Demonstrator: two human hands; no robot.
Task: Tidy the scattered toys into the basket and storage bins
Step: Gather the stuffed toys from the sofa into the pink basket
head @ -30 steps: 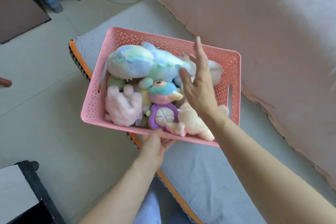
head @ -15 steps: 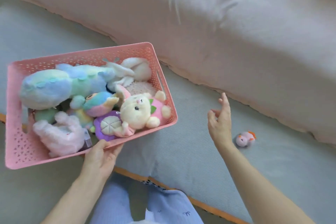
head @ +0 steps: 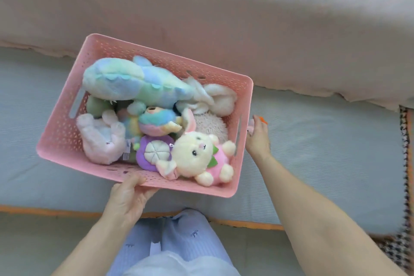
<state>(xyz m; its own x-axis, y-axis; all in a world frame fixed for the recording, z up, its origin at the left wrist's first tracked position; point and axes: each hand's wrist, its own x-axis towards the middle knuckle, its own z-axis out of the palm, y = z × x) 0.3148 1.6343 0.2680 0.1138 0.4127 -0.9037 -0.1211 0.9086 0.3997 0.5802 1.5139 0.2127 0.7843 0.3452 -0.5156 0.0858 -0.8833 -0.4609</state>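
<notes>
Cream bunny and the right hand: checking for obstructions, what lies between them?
Only the pink basket's perforated end wall separates cream bunny from right hand, head view.

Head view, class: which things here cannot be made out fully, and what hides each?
- Small pink and orange toy, head view: mostly covered by the right hand; grip unclear.
- Green plush, head view: buried under the pastel dinosaur in the pink basket.
- Patterned mat edge, head view: motion-blurred, cut off at right.
</notes>
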